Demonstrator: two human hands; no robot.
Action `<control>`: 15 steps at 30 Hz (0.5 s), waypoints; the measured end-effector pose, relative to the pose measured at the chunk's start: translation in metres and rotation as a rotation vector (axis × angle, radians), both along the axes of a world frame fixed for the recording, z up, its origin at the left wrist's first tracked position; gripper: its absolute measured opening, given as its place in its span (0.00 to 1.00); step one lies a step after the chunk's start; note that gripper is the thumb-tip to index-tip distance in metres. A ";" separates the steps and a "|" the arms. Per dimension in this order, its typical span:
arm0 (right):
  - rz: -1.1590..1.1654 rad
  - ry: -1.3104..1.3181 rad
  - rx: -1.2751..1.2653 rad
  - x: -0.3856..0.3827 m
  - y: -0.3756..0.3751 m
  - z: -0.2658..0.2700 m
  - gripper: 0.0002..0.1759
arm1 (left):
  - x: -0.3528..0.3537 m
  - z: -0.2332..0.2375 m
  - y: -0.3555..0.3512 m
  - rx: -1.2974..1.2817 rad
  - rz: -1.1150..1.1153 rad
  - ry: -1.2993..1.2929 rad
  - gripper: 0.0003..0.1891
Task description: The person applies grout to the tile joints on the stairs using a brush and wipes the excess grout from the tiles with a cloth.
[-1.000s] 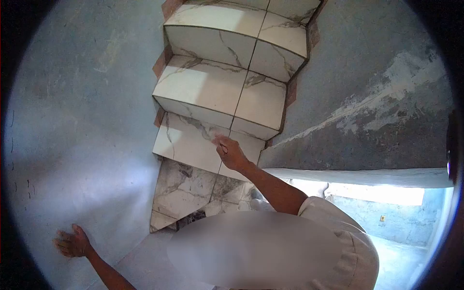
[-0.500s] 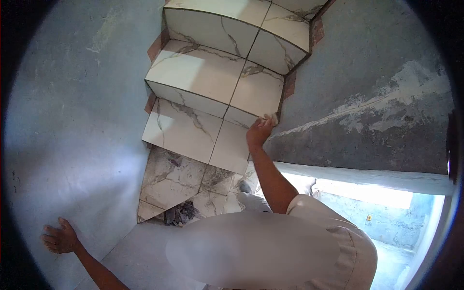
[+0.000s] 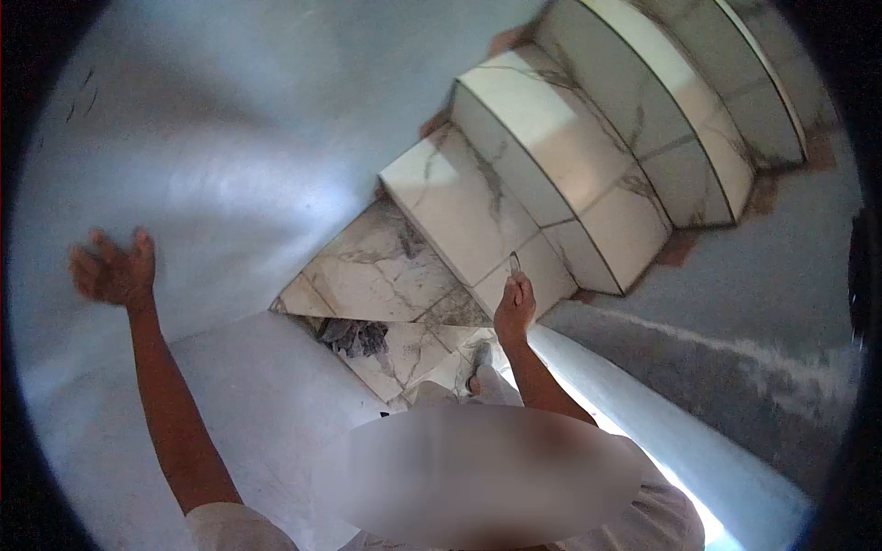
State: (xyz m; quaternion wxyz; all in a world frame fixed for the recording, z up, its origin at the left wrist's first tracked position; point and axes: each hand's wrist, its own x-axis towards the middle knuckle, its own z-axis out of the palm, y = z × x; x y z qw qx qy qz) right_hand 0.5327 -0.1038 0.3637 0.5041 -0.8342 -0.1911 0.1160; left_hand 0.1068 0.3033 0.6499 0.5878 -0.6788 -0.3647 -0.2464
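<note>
My right hand (image 3: pixel 515 308) is closed, with a small pale flat piece (image 3: pixel 514 264) sticking up from between thumb and fingers; I cannot tell its kind. It is over the lowest tiled step (image 3: pixel 464 207), which has white marble-look tiles with dark veins and a dark joint line. On the left, my left hand (image 3: pixel 115 268) is raised with its fingers spread, overlapping the blue-grey wall (image 3: pixel 239 83). Higher steps (image 3: pixel 551 119) curve up to the right, with dark lines along their front edges.
A crumpled dark plastic bag (image 3: pixel 354 337) lies on dusty tiles (image 3: pixel 367 262) below the steps. My shod foot (image 3: pixel 480 356) is close by. Right of the stairs stands a grey wall with a rough pale streak (image 3: pixel 735 349). Reddish brick shows at the step ends.
The view has turned, so the stairs now slant to the right. My right hand has left the step's right-hand corner and moved over the lowest tread. My left hand is higher in view.
</note>
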 end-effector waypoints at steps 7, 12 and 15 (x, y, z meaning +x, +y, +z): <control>0.338 -0.396 -0.285 0.083 0.182 -0.099 0.23 | -0.011 -0.006 0.004 0.004 0.095 0.066 0.43; 0.821 -0.019 -0.377 -0.018 0.271 -0.152 0.18 | -0.010 0.008 0.002 0.037 0.008 0.086 0.40; 1.160 -0.308 0.149 -0.125 0.246 -0.110 0.16 | -0.020 0.012 0.005 0.086 -0.011 0.162 0.38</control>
